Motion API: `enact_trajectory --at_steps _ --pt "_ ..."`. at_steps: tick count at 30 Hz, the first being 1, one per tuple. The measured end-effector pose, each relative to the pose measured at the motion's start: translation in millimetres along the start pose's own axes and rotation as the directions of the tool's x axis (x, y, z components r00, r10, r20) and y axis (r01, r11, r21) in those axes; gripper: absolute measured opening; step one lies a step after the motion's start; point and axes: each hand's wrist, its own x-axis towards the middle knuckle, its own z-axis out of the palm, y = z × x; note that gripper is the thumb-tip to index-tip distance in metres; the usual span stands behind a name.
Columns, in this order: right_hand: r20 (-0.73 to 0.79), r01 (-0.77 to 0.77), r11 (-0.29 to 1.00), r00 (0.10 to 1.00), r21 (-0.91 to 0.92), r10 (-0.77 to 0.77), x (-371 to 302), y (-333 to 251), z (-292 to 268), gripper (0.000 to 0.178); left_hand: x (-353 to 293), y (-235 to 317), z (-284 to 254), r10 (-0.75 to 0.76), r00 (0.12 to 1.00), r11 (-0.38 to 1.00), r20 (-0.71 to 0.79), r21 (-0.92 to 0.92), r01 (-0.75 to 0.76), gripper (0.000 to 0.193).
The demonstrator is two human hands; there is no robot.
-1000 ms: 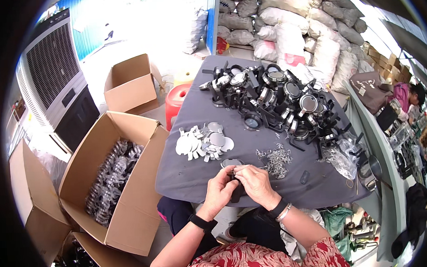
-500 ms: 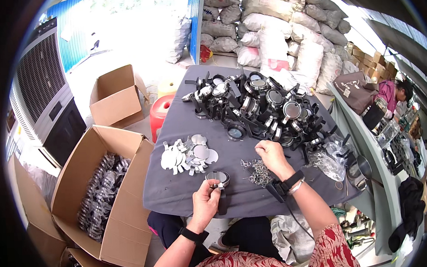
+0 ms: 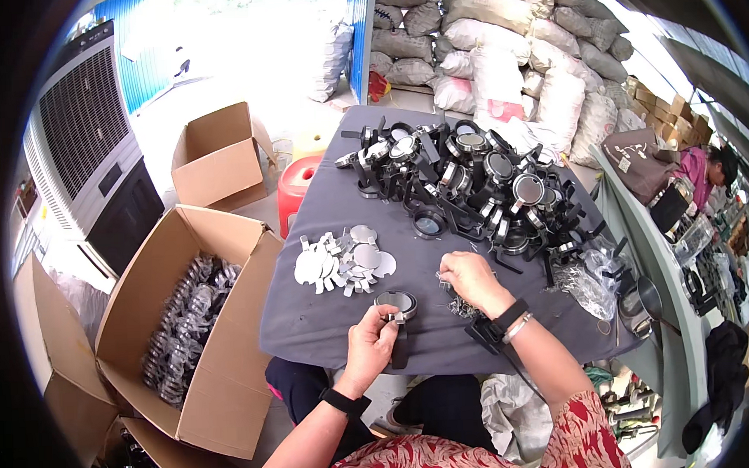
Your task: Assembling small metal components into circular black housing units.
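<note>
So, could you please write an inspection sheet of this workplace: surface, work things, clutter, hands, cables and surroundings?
Surface: table with a grey top.
Work things: round piece; small metal bits; pile of pale discs.
Clutter: jumbled heap of similar pieces; plastic bag near the right edge.
Hands: left hand holds the round piece at its near side; right hand partly covers the small metal bits, grip unclear.
Cables: one dark cable beside the right forearm.
Surroundings: open boxes and a red stool at left, stacked sacks behind, a co-worker at far right.
</note>
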Motion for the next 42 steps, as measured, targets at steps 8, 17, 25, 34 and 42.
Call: enact_trajectory --at_steps 8,17,25,34,42 --pt "-0.052 -0.124 0.951 0.988 0.282 0.145 -8 -8 -2 0.008 -2 0 0 0.033 0.999 0.999 0.004 0.036 -0.033 0.015" --pt "0.046 0.057 0.998 0.997 0.006 -0.058 1 -41 10 0.011 1 -1 -2 0.016 1.000 1.000 -0.009 0.007 -0.016 0.015" --pt "-0.024 -0.094 0.996 0.995 -0.002 0.093 7 -28 6 0.013 1 5 2 0.005 1.000 1.000 -0.019 0.001 -0.005 0.015" --pt "-0.043 -0.034 0.990 0.998 0.137 0.040 1 -18 5 0.011 2 -6 0 0.029 1.000 1.000 -0.007 -0.005 -0.029 0.014" --pt "-0.068 -0.011 0.998 0.998 -0.068 0.006 -4 -22 5 0.007 2 1 -1 0.001 1.000 1.000 -0.008 0.024 -0.001 0.016"
